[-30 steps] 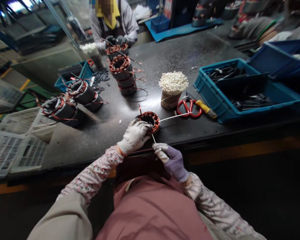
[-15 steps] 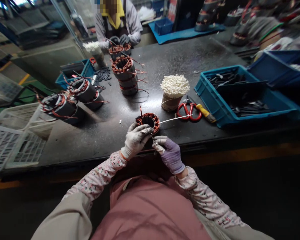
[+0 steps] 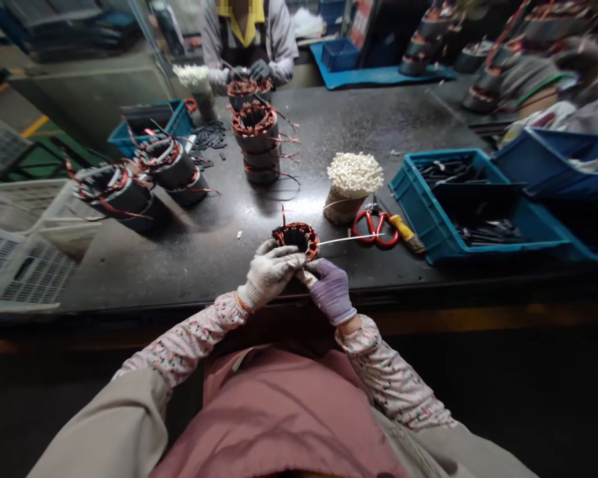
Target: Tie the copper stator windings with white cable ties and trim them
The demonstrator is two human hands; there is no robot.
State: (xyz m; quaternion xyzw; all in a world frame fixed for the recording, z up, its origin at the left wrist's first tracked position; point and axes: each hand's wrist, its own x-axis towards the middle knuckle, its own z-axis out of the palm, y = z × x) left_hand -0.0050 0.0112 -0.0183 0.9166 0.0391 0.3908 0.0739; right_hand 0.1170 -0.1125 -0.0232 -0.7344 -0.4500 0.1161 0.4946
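A wound motor stator (image 3: 296,240) with copper windings sits at the bench's near edge, its lower part hidden by my hands. My left hand (image 3: 272,271), in a white glove, grips its near side. My right hand (image 3: 331,291), in a purple glove, pinches a thin white cord (image 3: 349,239) just below the stator; the cord runs out toward the red-handled scissors (image 3: 373,229). Behind those scissors stands a bundle of white insulating sleeves (image 3: 355,174) in a holder, and a yellow-handled tool (image 3: 403,231) lies to their right.
Several wound stators (image 3: 117,196) stand on the dark bench (image 3: 214,259) to the left and far side. A co-worker (image 3: 249,40) handles one opposite. A blue crate of black parts (image 3: 453,212) sits right, white plastic crates (image 3: 30,265) lie left.
My right hand has moved up and closer to the stator, and the two hands are now nearly touching. The whole view has shifted slightly, with the bench lower in the picture.
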